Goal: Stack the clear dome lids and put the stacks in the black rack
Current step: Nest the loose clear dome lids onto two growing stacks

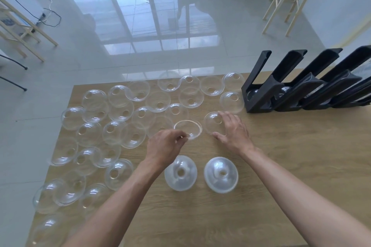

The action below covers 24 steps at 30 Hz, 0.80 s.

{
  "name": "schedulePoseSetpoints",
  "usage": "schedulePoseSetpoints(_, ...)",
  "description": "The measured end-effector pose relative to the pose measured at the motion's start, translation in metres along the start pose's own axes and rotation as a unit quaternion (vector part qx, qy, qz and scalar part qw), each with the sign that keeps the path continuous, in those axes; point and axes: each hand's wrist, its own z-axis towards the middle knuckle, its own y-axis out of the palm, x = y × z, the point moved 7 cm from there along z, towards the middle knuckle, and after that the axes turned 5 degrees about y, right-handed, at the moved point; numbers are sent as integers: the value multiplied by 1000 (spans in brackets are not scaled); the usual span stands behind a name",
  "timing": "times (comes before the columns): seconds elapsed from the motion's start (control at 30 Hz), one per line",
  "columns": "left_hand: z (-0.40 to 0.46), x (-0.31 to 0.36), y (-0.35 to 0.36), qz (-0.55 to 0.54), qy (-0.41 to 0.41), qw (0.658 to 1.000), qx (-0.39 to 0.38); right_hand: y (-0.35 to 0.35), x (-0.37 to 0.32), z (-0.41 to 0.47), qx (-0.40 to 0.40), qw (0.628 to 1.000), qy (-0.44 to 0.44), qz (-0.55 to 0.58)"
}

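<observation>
So there's a wooden table [281, 166] with clear dome lids [94, 96] scattered all over its left and far parts — some dome up, some flipped rim up, a lot of them overlapping. The black rack [297, 90] sits at the far right of the table, its slanted channels side by side, with what looks like a few lids already sitting low in the slots, though that part is dark and hard to read.

Near the middle, close to the person, two stacks stand side by side: the left stack [180, 172] and the right stack [220, 174], both dome up and cloudy-looking from the layers.

The left hand [166, 146] has its fingertips pinched on the near rim of an upturned lid [187, 128], which lies rim up just beyond the stacks. The right hand [234, 132] is spread, fingers fairly straight, draped over a dome-up lid [212, 122] just to the right of that one — touching it, not really curled round it.

Beyond the table there's shiny tiled floor [140, 26] and pale wooden frames [285, 2].
</observation>
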Motion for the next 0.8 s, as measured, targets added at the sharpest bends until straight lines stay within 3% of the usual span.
schedulePoseSetpoints(0.07,-5,-11,-3,-129,-69,989,6,-3,0,-3,6,1000,0,26)
schedulePoseSetpoints(0.17,-14,-20,-11,-307,-133,942,33,-16,-1,-14,18,996,12,87)
schedulePoseSetpoints(0.27,-29,-26,-19,-414,-174,892,47,-39,-4,-30,35,990,25,134)
schedulePoseSetpoints(0.43,-66,-30,-10,-611,-276,741,21,-81,-16,-79,43,980,26,195)
schedulePoseSetpoints(0.5,-85,-31,-4,-644,-304,702,-12,-87,-21,-104,39,978,20,202)
schedulePoseSetpoints(0.7,-138,-40,29,-633,-370,677,-65,-58,-24,-169,2,983,24,182)
schedulePoseSetpoints(0.8,-147,-47,40,-575,-383,721,-53,-39,-22,-182,-6,983,30,181)
